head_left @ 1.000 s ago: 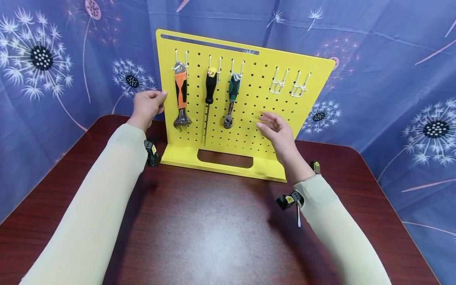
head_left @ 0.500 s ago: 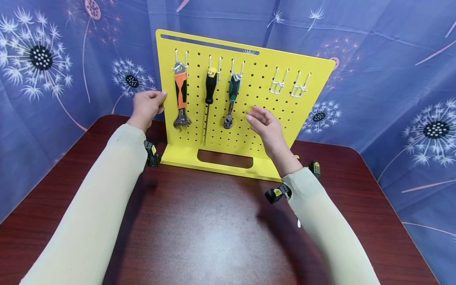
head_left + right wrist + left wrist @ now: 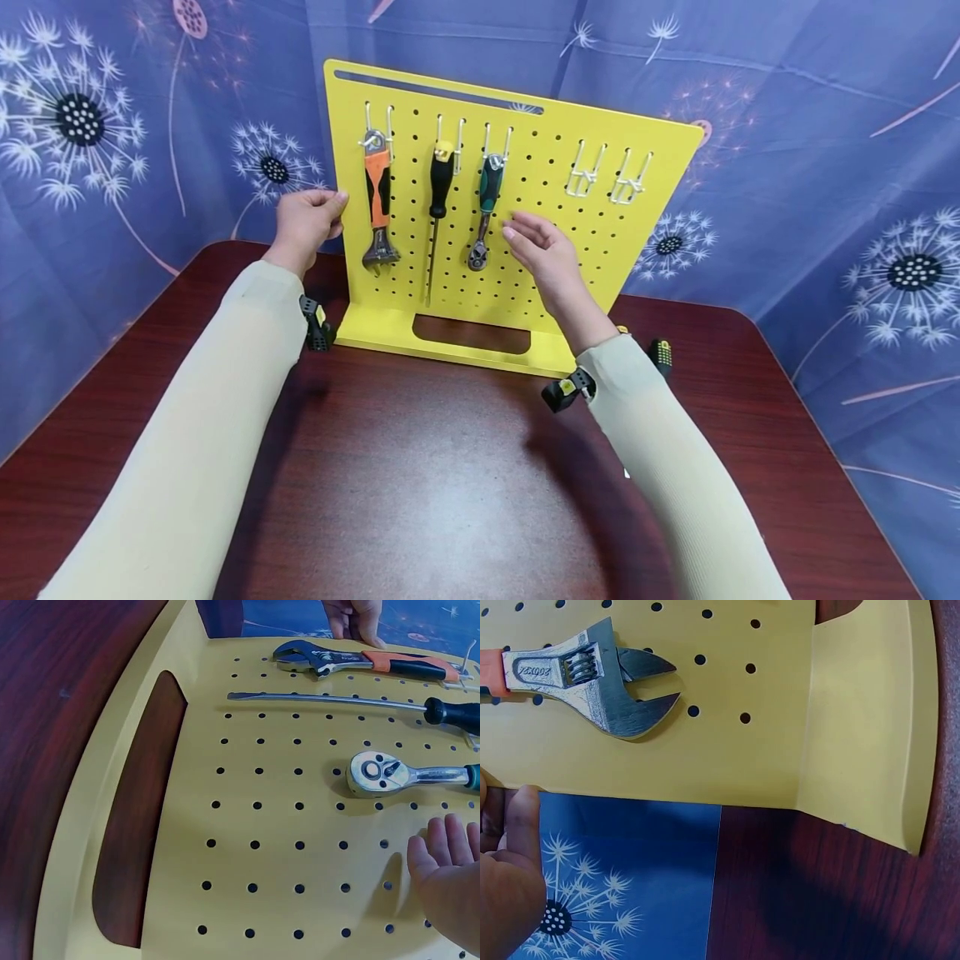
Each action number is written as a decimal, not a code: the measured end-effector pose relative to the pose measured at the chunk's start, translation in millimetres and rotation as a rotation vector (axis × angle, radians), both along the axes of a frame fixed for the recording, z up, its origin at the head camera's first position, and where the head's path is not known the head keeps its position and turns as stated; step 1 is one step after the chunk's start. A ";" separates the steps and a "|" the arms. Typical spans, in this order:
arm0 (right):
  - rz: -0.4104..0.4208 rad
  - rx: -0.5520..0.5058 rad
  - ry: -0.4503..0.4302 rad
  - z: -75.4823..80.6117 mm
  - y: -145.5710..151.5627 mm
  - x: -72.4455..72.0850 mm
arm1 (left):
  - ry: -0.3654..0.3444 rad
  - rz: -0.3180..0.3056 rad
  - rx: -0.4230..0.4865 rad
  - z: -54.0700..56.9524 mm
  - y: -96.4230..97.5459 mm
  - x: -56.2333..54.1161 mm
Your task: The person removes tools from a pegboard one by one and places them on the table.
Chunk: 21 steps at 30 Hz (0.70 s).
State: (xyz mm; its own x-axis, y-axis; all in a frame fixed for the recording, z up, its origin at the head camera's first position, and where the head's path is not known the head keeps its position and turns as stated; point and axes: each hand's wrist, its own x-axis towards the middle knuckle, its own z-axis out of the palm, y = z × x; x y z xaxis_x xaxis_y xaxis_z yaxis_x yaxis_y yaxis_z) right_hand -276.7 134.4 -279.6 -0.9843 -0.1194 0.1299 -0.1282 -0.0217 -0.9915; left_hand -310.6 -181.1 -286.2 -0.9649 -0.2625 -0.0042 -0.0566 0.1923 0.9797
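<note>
A yellow pegboard stands upright on the table, with my left hand pinching its left edge. On white hooks hang an orange-and-black adjustable wrench, a black-handled screwdriver and a green-handled ratchet wrench. My right hand is held in front of the board just right of the ratchet, fingers loosely extended and holding nothing. In the right wrist view the ratchet's head lies beyond its fingertips. The left wrist view shows the adjustable wrench's jaws pointing toward the board's foot.
Two white hooks at the board's upper right hold no tools. A black-and-yellow handle shows on the table beyond my right forearm, partly hidden. The dark red table backs onto a blue dandelion-print curtain.
My right hand has moved left and slightly up across the board, toward the ratchet wrench. The left hand keeps its hold on the board's edge.
</note>
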 end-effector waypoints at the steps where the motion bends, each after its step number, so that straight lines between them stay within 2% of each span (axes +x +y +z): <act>1: -0.002 0.002 0.001 0.6 -1.2 -1.2 | 0.002 0.000 0.002 0.1 0.0 0.1; 14: 0.021 0.088 0.011 11.3 -16.1 -10.3 | 0.004 0.002 0.025 0.4 1.4 0.0; 21: 0.027 0.075 -0.025 16.3 -22.5 -15.0 | 0.014 0.011 0.042 -1.7 0.9 -1.8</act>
State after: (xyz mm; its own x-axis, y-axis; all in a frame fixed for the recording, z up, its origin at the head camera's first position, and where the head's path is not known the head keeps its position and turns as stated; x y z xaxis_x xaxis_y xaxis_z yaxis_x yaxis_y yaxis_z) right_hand -291.7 111.9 -263.3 -0.9835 -0.1542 0.0948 -0.1035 0.0496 -0.9934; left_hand -312.3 -180.1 -287.9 -0.9620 -0.2729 -0.0023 -0.0451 0.1508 0.9875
